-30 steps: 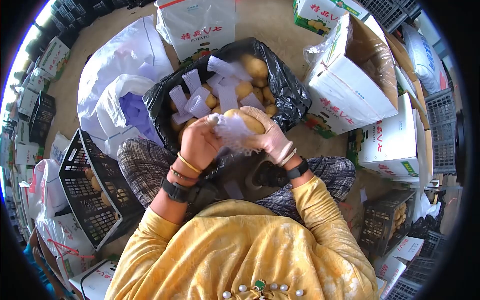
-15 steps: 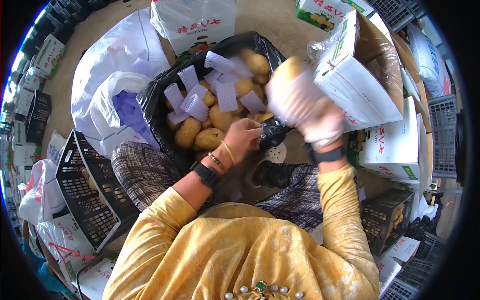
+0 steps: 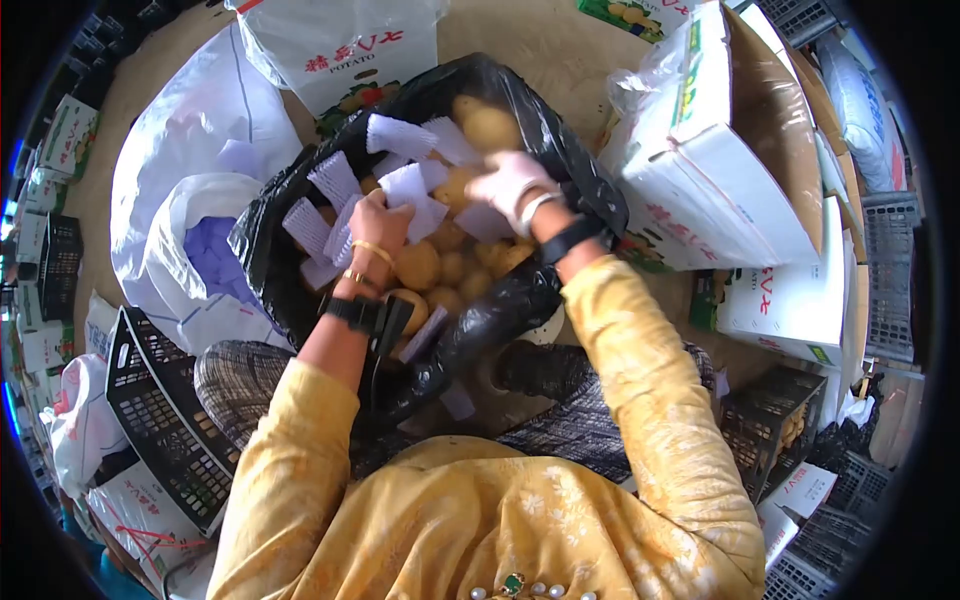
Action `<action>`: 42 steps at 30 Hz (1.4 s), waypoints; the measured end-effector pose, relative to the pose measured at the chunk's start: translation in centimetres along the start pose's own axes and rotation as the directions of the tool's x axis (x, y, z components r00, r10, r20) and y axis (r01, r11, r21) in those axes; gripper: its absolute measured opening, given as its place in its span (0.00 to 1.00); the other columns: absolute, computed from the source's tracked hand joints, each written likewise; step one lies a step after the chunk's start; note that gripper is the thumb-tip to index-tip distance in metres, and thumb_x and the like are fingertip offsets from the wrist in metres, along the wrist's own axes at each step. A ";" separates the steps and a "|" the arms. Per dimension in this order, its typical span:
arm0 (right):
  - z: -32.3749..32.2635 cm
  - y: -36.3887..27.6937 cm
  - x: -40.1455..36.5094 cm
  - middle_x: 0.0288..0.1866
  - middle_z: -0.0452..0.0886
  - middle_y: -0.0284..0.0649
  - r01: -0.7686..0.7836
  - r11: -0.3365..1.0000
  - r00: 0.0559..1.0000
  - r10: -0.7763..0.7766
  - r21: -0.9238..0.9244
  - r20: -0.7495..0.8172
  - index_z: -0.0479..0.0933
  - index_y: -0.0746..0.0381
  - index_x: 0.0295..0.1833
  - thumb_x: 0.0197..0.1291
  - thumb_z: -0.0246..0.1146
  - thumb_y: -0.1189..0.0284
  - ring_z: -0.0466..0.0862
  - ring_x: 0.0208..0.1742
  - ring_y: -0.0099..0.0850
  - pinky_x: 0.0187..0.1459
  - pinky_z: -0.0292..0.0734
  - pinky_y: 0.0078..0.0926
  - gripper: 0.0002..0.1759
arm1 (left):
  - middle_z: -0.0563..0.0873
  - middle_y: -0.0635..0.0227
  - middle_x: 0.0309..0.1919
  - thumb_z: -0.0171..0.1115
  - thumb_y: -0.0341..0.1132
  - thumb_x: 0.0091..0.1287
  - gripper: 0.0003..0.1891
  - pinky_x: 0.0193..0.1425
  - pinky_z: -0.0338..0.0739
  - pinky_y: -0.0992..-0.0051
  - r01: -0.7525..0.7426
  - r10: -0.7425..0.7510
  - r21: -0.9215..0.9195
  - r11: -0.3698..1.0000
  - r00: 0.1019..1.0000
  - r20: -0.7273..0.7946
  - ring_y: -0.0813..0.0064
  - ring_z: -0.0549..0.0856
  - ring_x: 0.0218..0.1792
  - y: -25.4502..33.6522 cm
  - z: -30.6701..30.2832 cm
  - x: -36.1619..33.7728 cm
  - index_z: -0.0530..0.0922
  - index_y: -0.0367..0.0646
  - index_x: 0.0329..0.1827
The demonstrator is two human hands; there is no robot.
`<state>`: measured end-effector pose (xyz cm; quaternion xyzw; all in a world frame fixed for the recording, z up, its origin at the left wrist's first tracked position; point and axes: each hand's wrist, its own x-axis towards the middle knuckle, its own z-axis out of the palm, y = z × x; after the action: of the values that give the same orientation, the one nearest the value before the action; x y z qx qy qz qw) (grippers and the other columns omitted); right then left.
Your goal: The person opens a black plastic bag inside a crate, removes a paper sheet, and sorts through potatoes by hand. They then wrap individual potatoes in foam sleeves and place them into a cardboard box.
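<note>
In the head view, a black plastic bag gapes between my knees, full of potatoes with several pale lilac foam net sleeves strewn on top. My left hand, bare with a watch and bracelets at the wrist, has its fingers closed on the edge of a foam net sleeve. Over the right side of the bag is my right hand in a light glove, slightly blurred. Its fingers stretch toward the potatoes, apart, and nothing shows in them.
An upright white potato carton with its opening to the right stands at my right. A white sack of lilac sleeves lies on the left, near black crates. Another carton stands beyond the bag.
My right hand came from beside the right carton, where it held a blurred potato, back over the bag; that potato is gone from it. My left hand moved from the bag's rim to the sleeves.
</note>
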<state>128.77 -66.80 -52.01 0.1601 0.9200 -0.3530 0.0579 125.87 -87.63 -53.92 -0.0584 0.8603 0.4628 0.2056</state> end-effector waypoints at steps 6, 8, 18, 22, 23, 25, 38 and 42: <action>9.8 -3.4 1.0 0.50 0.73 0.48 -0.223 0.829 0.942 0.049 -0.513 -0.331 0.68 0.52 0.58 0.46 0.68 0.69 0.78 0.49 0.45 0.48 0.76 0.34 0.30 | 0.84 0.49 0.35 0.63 0.34 0.51 0.18 0.43 0.78 0.65 -0.326 0.378 0.208 0.922 0.873 -0.308 0.50 0.84 0.38 1.2 -5.7 -7.3 0.79 0.36 0.45; 7.3 -3.0 1.3 0.51 0.73 0.45 -0.076 0.907 0.992 0.025 -0.414 -0.127 0.68 0.52 0.57 0.47 0.67 0.69 0.78 0.50 0.40 0.46 0.76 0.32 0.29 | 0.85 0.53 0.34 0.64 0.31 0.54 0.19 0.41 0.78 0.70 -0.384 0.369 -0.048 0.922 0.911 -0.187 0.61 0.85 0.36 -0.2 -6.8 -8.3 0.78 0.34 0.49; -1.6 -7.9 -9.3 0.48 0.80 0.42 -0.373 -0.398 0.889 -0.412 0.838 0.200 0.73 0.64 0.53 0.55 0.62 0.70 0.79 0.52 0.38 0.54 0.75 0.41 0.20 | 0.81 0.71 0.36 0.59 0.35 0.67 0.10 0.31 0.81 0.77 -0.376 0.231 -0.738 0.560 0.927 -0.296 0.79 0.80 0.33 -1.8 -7.1 -8.8 0.77 0.39 0.46; 4.1 -6.5 -11.5 0.51 0.80 0.41 -0.454 -0.268 0.836 -0.459 0.850 0.302 0.72 0.61 0.56 0.57 0.64 0.66 0.79 0.52 0.36 0.51 0.76 0.41 0.23 | 0.82 0.72 0.34 0.55 0.36 0.70 0.10 0.31 0.78 0.81 -0.402 0.204 -0.791 0.462 0.916 -0.346 0.82 0.81 0.32 0.7 -4.1 -10.6 0.78 0.38 0.45; 4.6 -7.0 -12.2 0.55 0.78 0.42 -0.437 -0.222 0.852 -0.412 0.872 0.322 0.70 0.63 0.59 0.59 0.63 0.64 0.78 0.54 0.37 0.55 0.74 0.41 0.24 | 0.82 0.72 0.33 0.55 0.35 0.70 0.09 0.30 0.76 0.82 -0.397 0.250 -0.766 0.506 0.917 -0.310 0.82 0.80 0.31 0.0 -3.9 -10.5 0.78 0.38 0.45; 5.2 -7.0 -13.6 0.56 0.77 0.42 -0.386 -0.145 0.852 -0.435 0.911 0.292 0.69 0.62 0.60 0.60 0.63 0.58 0.78 0.55 0.36 0.57 0.73 0.39 0.27 | 0.82 0.72 0.32 0.55 0.34 0.69 0.09 0.29 0.74 0.82 -0.407 0.310 -0.729 0.550 0.910 -0.275 0.81 0.80 0.30 -2.5 -4.0 -10.3 0.78 0.38 0.45; 1.1 -9.0 -20.5 0.53 0.74 0.42 -0.133 -0.165 0.967 -0.238 0.977 0.092 0.61 0.54 0.67 0.55 0.66 0.72 0.78 0.51 0.39 0.45 0.78 0.40 0.34 | 0.83 0.65 0.30 0.56 0.46 0.67 0.20 0.38 0.78 0.73 -0.415 0.433 -0.783 0.462 0.877 -0.209 0.72 0.82 0.31 2.9 -4.8 -19.2 0.78 0.32 0.39; -1.3 -8.5 -23.3 0.57 0.71 0.43 -0.109 -0.097 0.972 -0.218 0.989 0.086 0.57 0.52 0.71 0.56 0.63 0.78 0.77 0.51 0.37 0.48 0.77 0.37 0.38 | 0.85 0.49 0.34 0.68 0.31 0.55 0.19 0.40 0.78 0.65 -0.754 0.798 0.292 0.588 0.600 -0.058 0.58 0.84 0.35 5.7 -8.8 -27.1 0.77 0.28 0.47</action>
<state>147.91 -77.79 -40.61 0.0721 0.3490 -0.9343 0.0072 146.19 -94.07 -34.22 0.3069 0.8623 0.3921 -0.0921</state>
